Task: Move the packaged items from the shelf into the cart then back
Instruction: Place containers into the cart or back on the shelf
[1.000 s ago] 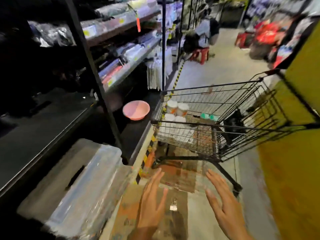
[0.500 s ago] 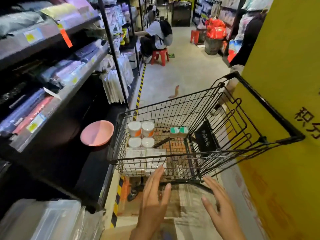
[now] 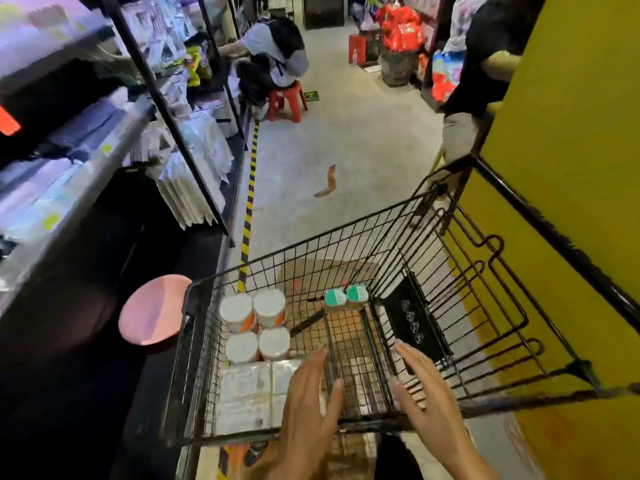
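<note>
A black wire cart [image 3: 485, 271] stands in the aisle in front of me. Inside it, at the left, are several white-lidded tubs with orange labels [image 3: 254, 323], flat white packages [image 3: 246, 393] at the near end, and two small green-lidded jars [image 3: 344, 297] further in. My left hand [image 3: 308, 414] and my right hand [image 3: 426, 393] reach over the cart's near rim with straight fingers, palms facing each other, holding nothing. The left hand hovers over the white packages. The shelf [image 3: 69, 168] on the left holds blurred packaged goods.
A pink bowl [image 3: 152, 313] sits on the dark lower shelf beside the cart. A yellow wall [image 3: 571, 168] borders the cart's right side. A person sits on a red stool [image 3: 285, 102] down the aisle; another person [image 3: 481, 64] stands at the right.
My view has risen and moved forward to the cart. Both hands have advanced from the floor area to over the cart's near rim, still open and apart.
</note>
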